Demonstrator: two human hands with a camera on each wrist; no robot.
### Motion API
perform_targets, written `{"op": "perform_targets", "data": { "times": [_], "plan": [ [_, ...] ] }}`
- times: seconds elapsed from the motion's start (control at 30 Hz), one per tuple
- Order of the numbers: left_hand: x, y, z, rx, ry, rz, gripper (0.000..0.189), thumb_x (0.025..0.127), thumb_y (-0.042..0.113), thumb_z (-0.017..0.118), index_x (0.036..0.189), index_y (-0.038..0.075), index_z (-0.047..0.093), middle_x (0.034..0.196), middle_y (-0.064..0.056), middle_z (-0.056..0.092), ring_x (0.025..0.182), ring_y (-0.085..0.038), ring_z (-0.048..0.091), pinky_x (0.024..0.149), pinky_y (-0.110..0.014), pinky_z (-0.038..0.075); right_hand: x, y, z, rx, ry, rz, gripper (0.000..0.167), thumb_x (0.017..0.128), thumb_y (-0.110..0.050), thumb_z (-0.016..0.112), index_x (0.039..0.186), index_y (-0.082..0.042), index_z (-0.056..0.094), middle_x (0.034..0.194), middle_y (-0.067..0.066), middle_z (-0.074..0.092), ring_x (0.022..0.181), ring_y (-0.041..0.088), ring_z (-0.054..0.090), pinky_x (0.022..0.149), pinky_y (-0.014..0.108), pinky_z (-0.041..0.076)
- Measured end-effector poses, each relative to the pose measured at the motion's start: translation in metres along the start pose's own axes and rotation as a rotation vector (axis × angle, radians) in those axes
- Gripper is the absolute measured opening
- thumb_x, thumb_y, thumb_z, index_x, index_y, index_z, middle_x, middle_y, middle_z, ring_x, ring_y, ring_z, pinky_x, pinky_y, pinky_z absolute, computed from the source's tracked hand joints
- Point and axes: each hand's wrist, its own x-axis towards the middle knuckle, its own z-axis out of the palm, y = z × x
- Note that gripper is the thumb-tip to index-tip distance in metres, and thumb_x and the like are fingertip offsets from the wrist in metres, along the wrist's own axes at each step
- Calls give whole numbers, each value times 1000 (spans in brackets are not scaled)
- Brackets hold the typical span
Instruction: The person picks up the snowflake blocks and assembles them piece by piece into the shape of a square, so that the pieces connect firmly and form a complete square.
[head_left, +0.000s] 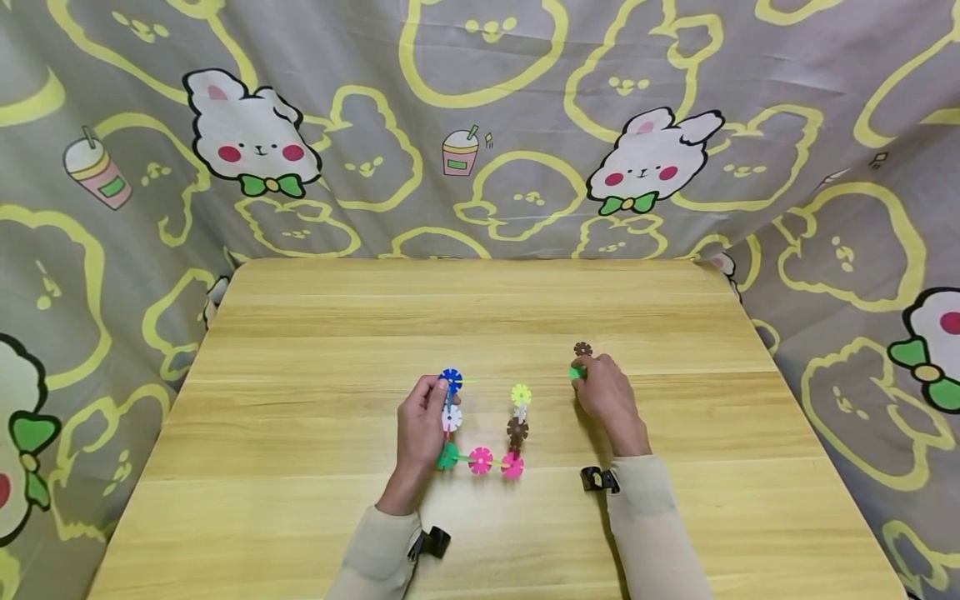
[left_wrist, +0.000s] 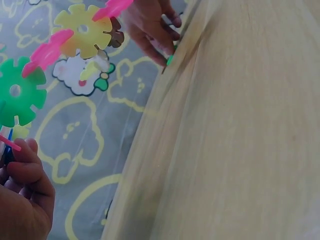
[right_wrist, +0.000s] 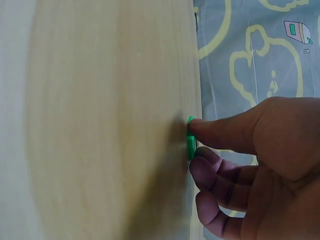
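Note:
My left hand point(head_left: 422, 421) grips a chain of slotted plastic snowflake discs at its blue disc point(head_left: 451, 381), thumb on the face. Below it a white disc point(head_left: 452, 418) and a green disc lead to pink discs point(head_left: 481, 461) along the near side. The other arm climbs through brown discs point(head_left: 517, 430) to a yellow disc point(head_left: 521, 394), giving a U shape. In the left wrist view the chain appears raised above the table. To the right, my right hand point(head_left: 609, 400) pinches a separate green disc point(right_wrist: 191, 145) between thumb and fingertips, low at the tabletop.
A loose brown disc point(head_left: 582, 349) lies just beyond the right hand. The wooden table point(head_left: 300, 500) is bordered by a patterned grey curtain point(head_left: 360, 50) at the back and sides. Black straps point(head_left: 435, 542) are on both sleeves.

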Motion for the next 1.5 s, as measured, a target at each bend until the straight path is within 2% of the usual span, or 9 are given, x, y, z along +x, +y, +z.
{"op": "perform_targets", "data": {
  "times": [0.3,0.4,0.57,0.77,0.93,1.07,1.17,1.27,1.5],
  "plan": [
    [-1,-2,1,6,0,-7,26,104,17,43,98,1,62,88,-25,67,66,-10,55,58,-20,46,-1,4,-1,13,12,74,38,90,-21,67,123,-4,59,114,22,57,92,36,59,70,42,50],
    [0,-3,2,12,1,-15,26,104,17,42,99,2,62,89,-26,67,65,-10,54,58,-19,45,-2,5,-1,16,12,72,35,90,-22,67,120,-6,58,113,21,53,88,33,57,65,38,47],
    [0,-4,1,11,1,-5,26,104,18,42,99,1,62,89,-24,67,66,-9,54,58,-18,45,-3,5,-2,6,-5,39,26,92,-23,65,113,-14,52,102,18,64,80,29,60,56,33,42],
    [-2,-1,1,11,-2,1,26,104,17,43,99,0,62,88,-25,67,65,-9,54,57,-17,44,-5,3,-1,25,-26,18,24,96,-24,59,116,-16,49,96,17,67,69,26,58,52,31,40],
    [-1,-3,1,21,-1,-4,25,104,16,43,99,0,62,88,-24,67,65,-9,54,57,-18,44,-10,-5,1,130,37,-41,25,97,-22,59,120,-16,50,94,11,64,70,21,54,58,29,40],
    [6,-20,4,21,12,-19,26,104,19,43,102,3,62,88,-19,68,67,-10,55,59,-19,46,-16,-20,-2,291,81,-123,25,97,-19,58,121,-16,52,89,7,62,71,19,55,59,28,44],
    [11,-35,5,7,23,-16,27,104,24,44,102,5,63,87,-15,68,67,-11,56,58,-19,46,-22,-34,-5,421,79,-191,26,96,-16,59,121,-14,53,84,7,62,70,20,57,58,27,46],
    [11,-39,6,-7,28,9,28,104,28,45,100,7,64,85,-13,68,67,-11,57,58,-18,47,-28,-47,-6,514,69,-257,26,95,-12,60,121,-12,54,82,7,62,69,22,57,57,25,46],
    [10,-40,6,-15,28,45,31,103,33,46,99,8,64,83,-12,68,68,-12,58,58,-19,47,-37,-68,-5,591,45,-369,23,95,-9,58,118,-14,57,80,5,61,65,24,54,53,22,42]
  ]
}}
